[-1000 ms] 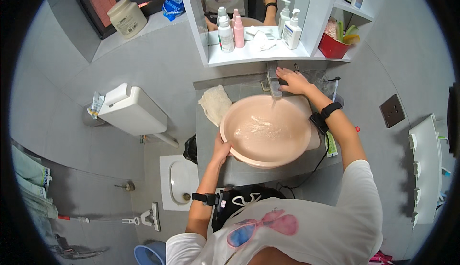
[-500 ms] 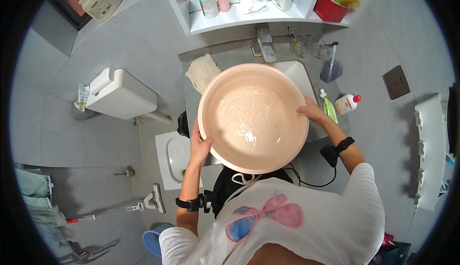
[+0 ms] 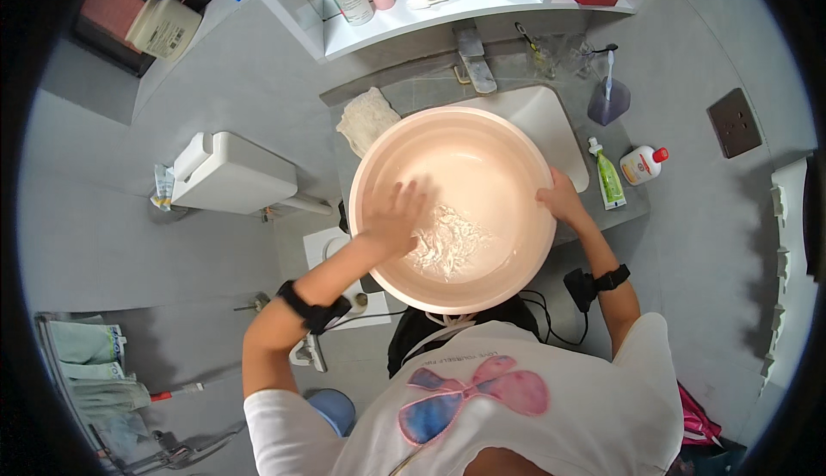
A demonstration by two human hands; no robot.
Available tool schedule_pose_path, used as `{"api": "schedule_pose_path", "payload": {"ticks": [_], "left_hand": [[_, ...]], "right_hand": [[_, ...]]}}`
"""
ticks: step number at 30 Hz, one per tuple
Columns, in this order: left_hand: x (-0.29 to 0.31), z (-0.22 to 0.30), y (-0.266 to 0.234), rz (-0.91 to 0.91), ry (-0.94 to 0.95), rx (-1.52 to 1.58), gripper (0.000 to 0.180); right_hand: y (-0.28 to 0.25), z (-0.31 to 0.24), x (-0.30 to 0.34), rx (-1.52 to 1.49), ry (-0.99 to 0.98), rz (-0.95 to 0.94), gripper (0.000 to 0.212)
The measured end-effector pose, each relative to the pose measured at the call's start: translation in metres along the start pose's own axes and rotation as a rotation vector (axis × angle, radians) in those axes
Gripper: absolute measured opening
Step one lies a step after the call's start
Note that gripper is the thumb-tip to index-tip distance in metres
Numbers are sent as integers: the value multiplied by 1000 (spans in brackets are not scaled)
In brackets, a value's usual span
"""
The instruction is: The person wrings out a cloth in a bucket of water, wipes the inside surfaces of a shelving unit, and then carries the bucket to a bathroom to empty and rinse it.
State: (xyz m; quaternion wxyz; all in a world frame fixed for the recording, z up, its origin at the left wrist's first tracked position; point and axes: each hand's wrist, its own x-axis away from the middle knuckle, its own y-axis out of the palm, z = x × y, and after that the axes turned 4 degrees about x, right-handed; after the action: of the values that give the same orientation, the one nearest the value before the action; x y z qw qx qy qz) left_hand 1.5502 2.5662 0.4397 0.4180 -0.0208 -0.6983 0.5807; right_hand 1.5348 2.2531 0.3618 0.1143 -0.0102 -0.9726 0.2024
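A large round peach-coloured basin (image 3: 508, 183) rests over the near part of the white sink (image 3: 551, 132) and the grey counter. Rippling water (image 3: 452, 239) lies at its bottom. My left hand (image 3: 396, 218) is inside the basin, near its left wall, fingers spread and a little blurred, holding nothing. On the right side, my right hand (image 3: 565, 199) grips the basin's rim, thumb over the inside and the other fingers behind the wall.
Behind the basin stand a faucet (image 3: 475, 61) and a folded cream cloth (image 3: 367, 120). To the right are a green tube (image 3: 608, 175), a white bottle with red cap (image 3: 644, 165) and a purple cup (image 3: 608, 102) with a toothbrush. A shelf (image 3: 404, 24) holds bottles above. A toilet (image 3: 344, 306) sits lower left.
My left hand has let go of the basin's left rim and moved inside it, over the water. My right hand keeps its hold. The view has shifted slightly.
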Motion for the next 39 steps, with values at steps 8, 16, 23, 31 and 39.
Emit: {"api": "schedule_pose_path", "payload": {"ticks": [8,16,23,31,39], "left_hand": [[-121,74,33,109,570,-132,75],[-101,-7,46,-85,-123,-9,79],[-22,26,98,-447,-302,-502,60],[-60,103,74,-481,386,-8,19],[-146,81,18,-475,107,1096,16]], "right_hand": [[7,3,7,81,-75,51,45],[4,-13,18,11,56,105,40],[18,-15,14,-49,59,211,32],[30,-8,11,-114,62,223,35],[31,-20,15,-63,48,216,37]]}}
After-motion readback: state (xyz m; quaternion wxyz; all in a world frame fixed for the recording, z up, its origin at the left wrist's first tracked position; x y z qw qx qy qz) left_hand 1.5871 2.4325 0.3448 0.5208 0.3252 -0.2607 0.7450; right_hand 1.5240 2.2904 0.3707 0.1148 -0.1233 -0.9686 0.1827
